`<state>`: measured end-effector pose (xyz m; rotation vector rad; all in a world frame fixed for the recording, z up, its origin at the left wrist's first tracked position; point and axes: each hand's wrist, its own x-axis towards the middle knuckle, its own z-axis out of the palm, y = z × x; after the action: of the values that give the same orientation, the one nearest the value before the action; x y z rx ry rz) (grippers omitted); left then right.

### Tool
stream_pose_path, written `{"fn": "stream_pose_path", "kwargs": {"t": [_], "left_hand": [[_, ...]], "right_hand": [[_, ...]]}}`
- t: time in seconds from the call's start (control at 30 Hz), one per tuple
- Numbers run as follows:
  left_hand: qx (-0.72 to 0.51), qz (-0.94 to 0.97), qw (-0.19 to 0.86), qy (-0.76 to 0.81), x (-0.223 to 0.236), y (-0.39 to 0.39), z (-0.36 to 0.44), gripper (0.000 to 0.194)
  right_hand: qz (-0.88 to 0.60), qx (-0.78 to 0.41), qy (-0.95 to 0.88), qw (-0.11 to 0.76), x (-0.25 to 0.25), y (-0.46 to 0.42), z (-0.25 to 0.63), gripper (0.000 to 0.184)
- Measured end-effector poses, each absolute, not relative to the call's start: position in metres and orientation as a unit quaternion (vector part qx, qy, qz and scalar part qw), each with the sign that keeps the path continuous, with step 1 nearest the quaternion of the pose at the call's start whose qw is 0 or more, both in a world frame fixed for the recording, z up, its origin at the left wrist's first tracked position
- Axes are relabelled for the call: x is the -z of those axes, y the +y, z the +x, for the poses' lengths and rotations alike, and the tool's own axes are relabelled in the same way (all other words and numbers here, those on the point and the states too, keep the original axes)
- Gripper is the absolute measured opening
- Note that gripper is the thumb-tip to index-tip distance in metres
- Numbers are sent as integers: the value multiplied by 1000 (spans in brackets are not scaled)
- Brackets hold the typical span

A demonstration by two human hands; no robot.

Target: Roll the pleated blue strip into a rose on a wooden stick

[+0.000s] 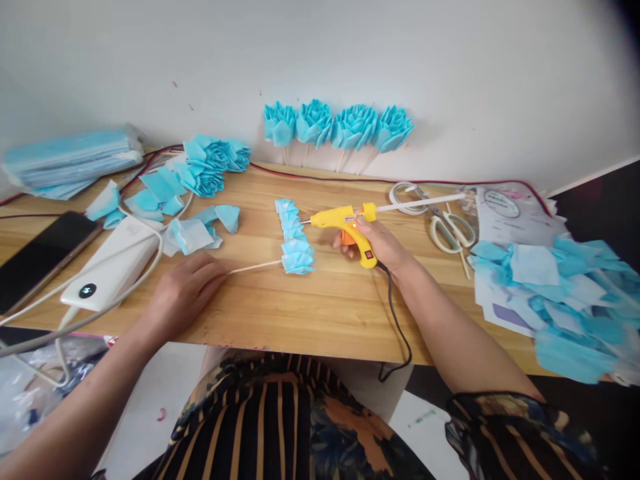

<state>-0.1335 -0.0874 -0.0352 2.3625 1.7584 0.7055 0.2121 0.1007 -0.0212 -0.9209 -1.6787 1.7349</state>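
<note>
My right hand [384, 244] grips a yellow hot glue gun [334, 217] with a long white glue stick out of its back end. The gun's nozzle points left at a strip of folded blue petals [293, 230] lying on the table, its tip close to the strip's edge. My left hand [189, 293] rests on the tabletop, closed on one end of a thin wooden stick [255, 267]. The other end of that stick meets the near part of the petal strip. The left fingertips are partly hidden.
Finished blue flowers [330, 125] lean against the wall. More flowers [210, 163] and fabric scraps [193, 230] lie left, near a power bank [113, 263], phone [45, 260] and mask stack [75, 159]. Scissors [453, 231] and a blue scrap pile [570, 293] are right; the gun's cord [397, 313] hangs over the edge.
</note>
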Motion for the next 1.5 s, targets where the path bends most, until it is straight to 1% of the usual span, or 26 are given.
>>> {"fn": "stream_pose_path", "kwargs": {"t": [0.27, 0.53, 0.73, 1.0, 1.27, 1.5], "left_hand": [[-245, 796, 46, 552, 38, -90, -138, 28], [-244, 821, 39, 515, 36, -92, -145, 24], [-245, 819, 15, 519, 36, -89, -144, 25], [-238, 815, 11, 527, 35, -84, -142, 26], [-236, 805, 20, 543, 35, -80, -140, 27], [-233, 789, 58, 566, 33, -79, -136, 28]], "right_hand": [[-343, -642, -627, 278, 15, 98, 209, 70], [-338, -649, -623, 276, 17, 99, 210, 70], [-348, -644, -625, 270, 17, 99, 211, 72], [-343, -653, -616, 276, 14, 97, 209, 70], [-341, -648, -623, 274, 14, 97, 209, 72], [-350, -647, -622, 269, 17, 98, 211, 70]]}}
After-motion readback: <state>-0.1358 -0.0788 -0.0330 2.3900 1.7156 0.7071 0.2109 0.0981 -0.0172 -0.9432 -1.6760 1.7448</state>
